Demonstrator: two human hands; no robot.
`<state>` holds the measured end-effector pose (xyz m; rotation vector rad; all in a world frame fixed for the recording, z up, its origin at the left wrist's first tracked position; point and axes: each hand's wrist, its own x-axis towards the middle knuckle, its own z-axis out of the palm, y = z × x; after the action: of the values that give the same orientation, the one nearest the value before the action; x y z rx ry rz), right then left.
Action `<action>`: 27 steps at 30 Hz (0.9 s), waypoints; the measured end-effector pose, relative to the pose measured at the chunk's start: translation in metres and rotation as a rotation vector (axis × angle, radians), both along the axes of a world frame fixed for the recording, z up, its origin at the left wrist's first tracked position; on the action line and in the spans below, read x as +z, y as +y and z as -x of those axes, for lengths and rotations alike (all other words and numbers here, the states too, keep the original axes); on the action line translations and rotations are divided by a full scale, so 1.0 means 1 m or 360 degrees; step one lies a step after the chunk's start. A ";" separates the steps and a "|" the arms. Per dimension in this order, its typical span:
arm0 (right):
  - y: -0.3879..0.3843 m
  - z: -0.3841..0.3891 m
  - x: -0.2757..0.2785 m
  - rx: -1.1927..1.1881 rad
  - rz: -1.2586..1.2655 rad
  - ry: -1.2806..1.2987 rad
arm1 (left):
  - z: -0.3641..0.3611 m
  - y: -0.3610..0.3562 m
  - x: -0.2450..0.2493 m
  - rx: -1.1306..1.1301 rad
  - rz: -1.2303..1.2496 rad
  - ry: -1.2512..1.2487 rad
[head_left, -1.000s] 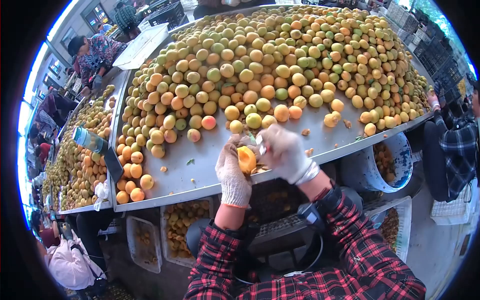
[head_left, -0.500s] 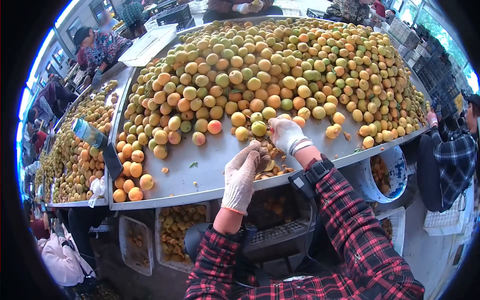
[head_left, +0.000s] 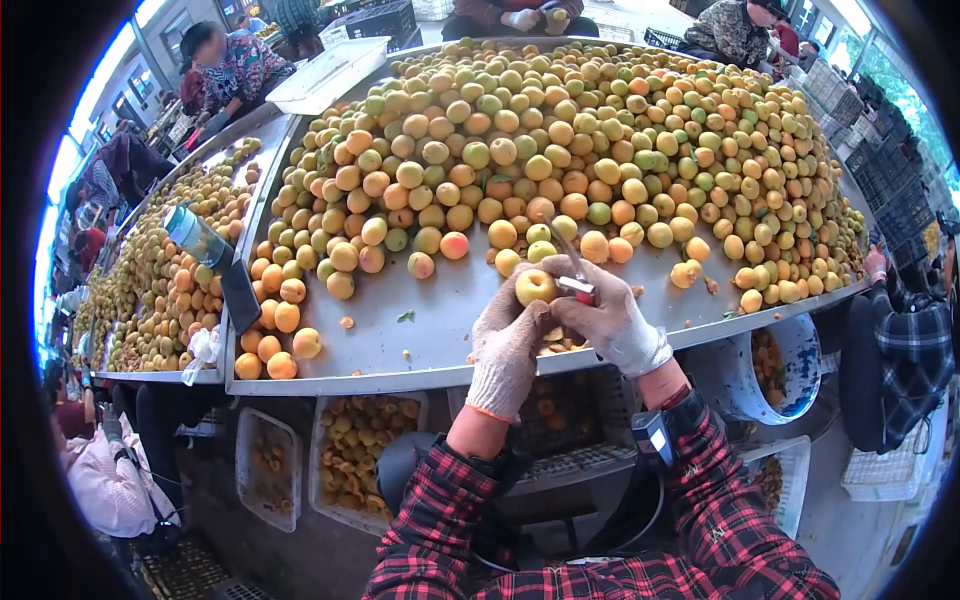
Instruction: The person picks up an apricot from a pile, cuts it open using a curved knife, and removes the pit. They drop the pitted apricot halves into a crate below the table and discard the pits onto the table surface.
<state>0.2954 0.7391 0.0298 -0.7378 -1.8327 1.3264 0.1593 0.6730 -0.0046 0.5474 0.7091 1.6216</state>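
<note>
My left hand [head_left: 503, 345], in a stained white glove, grips a yellow apricot [head_left: 536, 287] between its fingers, just above the table's near edge. Close against it, my gloved right hand [head_left: 612, 322] is closed around a small knife [head_left: 578, 289] with a red and white handle. The curved blade points up and away from me. Cut apricot pieces lie on the metal table [head_left: 430, 340] behind and below my hands, partly hidden by them. A large heap of apricots [head_left: 480, 150] rises beyond.
A blue-lidded bottle [head_left: 195, 236] and a dark flat object [head_left: 239, 296] stand by the left divider. Below the table are a crate of apricots [head_left: 365, 450], a white tub [head_left: 268, 470] and a blue-white bucket [head_left: 790, 368]. Other people sit around the tables.
My right hand has drawn back from the heap's edge to my left hand. An apricot now sits in my left fingers, and the knife blade shows upright. The view has shifted slightly.
</note>
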 end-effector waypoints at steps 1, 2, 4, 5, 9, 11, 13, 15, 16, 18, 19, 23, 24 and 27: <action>-0.003 -0.002 0.001 -0.0005 0.0090 0.0036 | 0.001 0.002 0.002 0.0147 0.0009 0.0122; -0.005 -0.004 0.002 -0.0010 0.0182 0.0070 | 0.004 0.004 0.000 0.0193 -0.0035 0.0006; -0.004 -0.012 0.004 0.0001 0.0259 -0.0093 | 0.009 0.005 0.000 0.0269 -0.0031 0.0121; -0.003 -0.015 0.005 0.0020 0.0327 -0.0259 | 0.011 0.009 -0.002 0.0322 -0.0071 0.0233; -0.011 -0.013 0.004 0.0160 0.0388 -0.0336 | 0.010 0.009 0.000 0.0371 -0.0066 0.0329; -0.012 -0.008 -0.014 0.0222 -0.0008 -0.0242 | 0.006 0.007 0.002 0.0376 0.0057 0.0343; -0.014 -0.006 -0.012 0.0222 -0.0022 -0.0311 | 0.005 0.006 0.005 0.0382 0.0060 0.0337; -0.016 -0.003 -0.015 0.0146 -0.0078 -0.0337 | 0.005 0.005 0.006 0.0389 0.0058 0.0329; -0.018 -0.001 -0.011 0.0100 -0.0077 -0.0370 | 0.005 0.005 0.006 0.0393 0.0048 0.0369; -0.021 0.001 -0.011 0.0073 -0.0055 -0.0347 | 0.006 0.004 0.005 0.0393 0.0039 0.0406; -0.021 0.001 -0.011 0.0048 -0.0030 -0.0325 | 0.006 0.005 0.006 0.0390 0.0035 0.0386; -0.018 0.000 -0.012 0.0057 0.0001 -0.0356 | 0.009 0.002 0.013 0.0338 0.0068 0.0341; -0.018 -0.001 -0.012 0.0056 -0.0032 -0.0383 | 0.011 0.002 0.014 0.0344 0.0069 0.0339; -0.018 0.001 -0.014 0.0084 -0.0031 -0.0413 | 0.014 0.000 0.016 0.0335 0.0051 0.0457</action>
<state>0.2948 0.7215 0.0154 -0.8911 -2.0783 1.2924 0.1450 0.6732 0.0112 0.7096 1.0323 1.7405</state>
